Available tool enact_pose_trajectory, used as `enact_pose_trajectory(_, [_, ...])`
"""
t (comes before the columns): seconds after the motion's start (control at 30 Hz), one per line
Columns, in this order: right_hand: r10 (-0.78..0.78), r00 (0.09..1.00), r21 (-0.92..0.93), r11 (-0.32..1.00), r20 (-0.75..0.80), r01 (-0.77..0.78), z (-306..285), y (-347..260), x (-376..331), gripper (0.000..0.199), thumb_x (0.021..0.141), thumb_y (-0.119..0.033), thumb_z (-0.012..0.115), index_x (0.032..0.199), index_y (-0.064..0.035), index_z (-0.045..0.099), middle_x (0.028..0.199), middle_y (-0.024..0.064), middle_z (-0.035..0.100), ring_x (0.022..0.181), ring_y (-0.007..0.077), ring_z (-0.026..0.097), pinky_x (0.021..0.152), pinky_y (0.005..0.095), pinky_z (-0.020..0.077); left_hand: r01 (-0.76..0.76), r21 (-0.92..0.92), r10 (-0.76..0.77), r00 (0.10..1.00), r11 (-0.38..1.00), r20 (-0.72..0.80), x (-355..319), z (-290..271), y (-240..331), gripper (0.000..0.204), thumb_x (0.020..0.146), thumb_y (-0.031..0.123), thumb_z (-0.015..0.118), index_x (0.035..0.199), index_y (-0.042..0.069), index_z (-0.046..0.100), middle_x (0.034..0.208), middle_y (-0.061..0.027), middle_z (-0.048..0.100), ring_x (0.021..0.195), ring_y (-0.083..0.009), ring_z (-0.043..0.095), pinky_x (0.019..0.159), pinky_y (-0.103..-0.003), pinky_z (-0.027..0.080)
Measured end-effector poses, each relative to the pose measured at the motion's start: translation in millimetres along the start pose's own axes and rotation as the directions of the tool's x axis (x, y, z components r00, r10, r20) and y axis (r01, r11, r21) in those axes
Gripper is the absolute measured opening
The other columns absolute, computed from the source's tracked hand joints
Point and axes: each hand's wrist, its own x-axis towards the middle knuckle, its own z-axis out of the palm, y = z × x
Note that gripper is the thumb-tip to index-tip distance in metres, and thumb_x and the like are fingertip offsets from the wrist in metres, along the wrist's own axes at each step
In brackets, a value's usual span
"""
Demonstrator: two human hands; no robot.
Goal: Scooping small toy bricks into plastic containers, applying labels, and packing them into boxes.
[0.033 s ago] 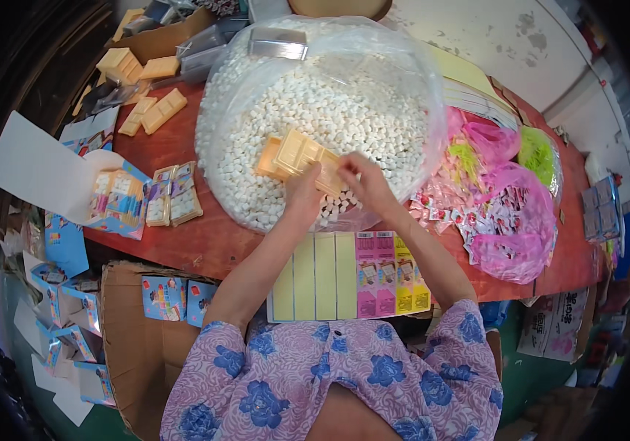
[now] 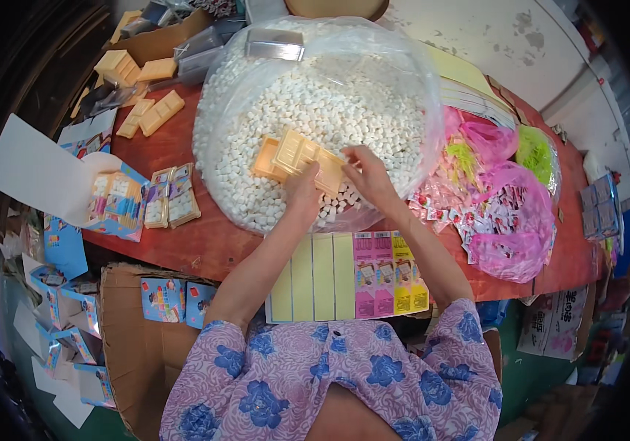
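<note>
My left hand is closed on the lower edge of a pale-yellow plastic tray with molded compartments, tilted over a big clear plastic bag of small white pieces. A second pale-yellow tray lies partly under it, on the white pieces. My right hand is just beyond the tray's right end, its fingers bent and apart, with nothing visible in them. Below both hands, at the table's near edge, lies a printed card sheet with yellow and pink strips.
Two filled trays and an open blue box of packs stand at left, with loose pale-yellow trays behind. A clear plastic case rests on the bag. Pink bags of small sachets sit at right. A cardboard carton stands below the table.
My right hand has drawn slightly away from the tray's right end, and its fingers have spread. My left hand keeps its grip on the tray.
</note>
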Motion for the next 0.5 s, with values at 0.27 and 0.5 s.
enact_pose_trajectory(0.27, [0.089,0.982,-0.373,0.916,-0.164,-0.146,22,48,15,0.048,0.064,-0.014,0.062,0.107,-0.0042,0.042,0.106,0.0187,0.044,0.097,0.0389,0.042,0.079,0.0399,0.0393,-0.126,0.343,0.249,0.907,0.931,-0.341,14,24,-4,0.033,0.073,0.016,0.054,0.096,-0.007,0.049,0.089,-0.0113,0.055,0.075,-0.0185,0.055,0.064,-0.029,0.044])
enact_pose_trajectory(0.5, [0.410,0.785,0.110,0.906,-0.465,-0.408,30,77,29,0.019,0.070,-0.009,0.052,0.086,0.0006,0.053,0.084,0.0209,0.052,0.074,0.0333,0.053,0.067,0.0396,0.0409,-0.045,0.443,0.248,0.877,0.895,-0.412,24,39,-19,0.041,0.073,0.023,0.054,0.097,-0.009,0.049,0.086,-0.0136,0.056,0.071,-0.0209,0.055,0.063,-0.031,0.044])
